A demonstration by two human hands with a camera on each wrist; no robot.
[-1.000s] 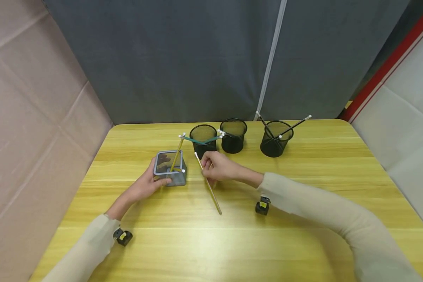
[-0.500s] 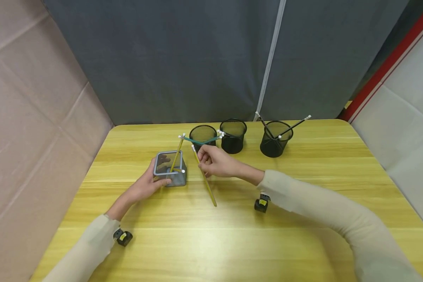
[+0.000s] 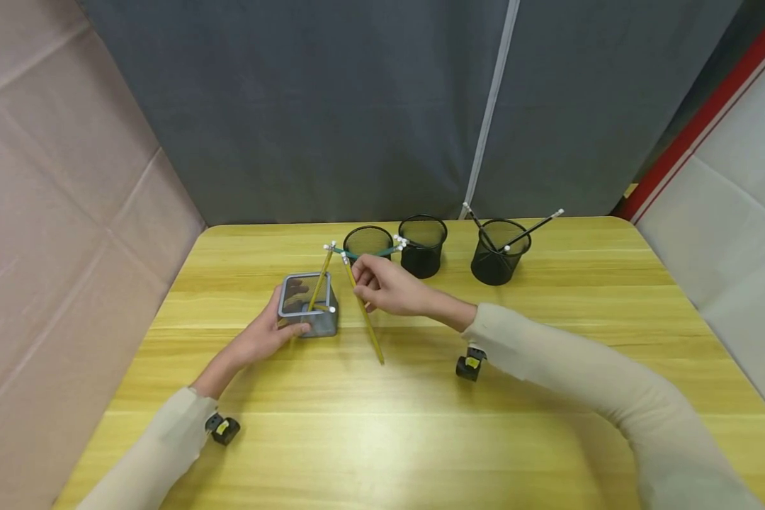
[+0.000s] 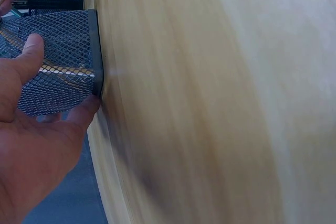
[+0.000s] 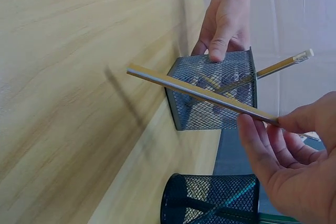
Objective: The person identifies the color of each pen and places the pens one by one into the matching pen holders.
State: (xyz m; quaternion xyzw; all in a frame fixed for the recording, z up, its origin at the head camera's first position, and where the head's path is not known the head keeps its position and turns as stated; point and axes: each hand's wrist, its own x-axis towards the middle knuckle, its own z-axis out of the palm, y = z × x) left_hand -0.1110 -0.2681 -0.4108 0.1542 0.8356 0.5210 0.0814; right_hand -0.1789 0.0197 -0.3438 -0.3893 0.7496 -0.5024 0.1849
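My left hand (image 3: 263, 334) grips a square grey mesh pencil holder (image 3: 320, 325), thumb on the near side. Two yellow pencils (image 3: 319, 282) with white erasers lean inside it. Just to its right, my right hand (image 3: 395, 287) pinches another yellow pencil (image 3: 371, 331) between thumb and fingers. That pencil is tilted, eraser end up and away, its other end above the table, as its shadow in the right wrist view shows. The left wrist view has the mesh holder (image 4: 58, 85) upright, with the left thumb and fingers around its side.
Behind the right hand stands a round black mesh cup (image 3: 367, 237) with green pencils. Beside it is a second black cup (image 3: 423, 258) with dark pencils. Farther right, a third black cup (image 3: 494, 265) holds black pencils. A grey curtain (image 3: 331, 120) hangs behind the wooden table (image 3: 357, 439).
My right hand has moved away from me and slightly left, raising the yellow pencil. The left hand and the grey holder have stayed where they were.
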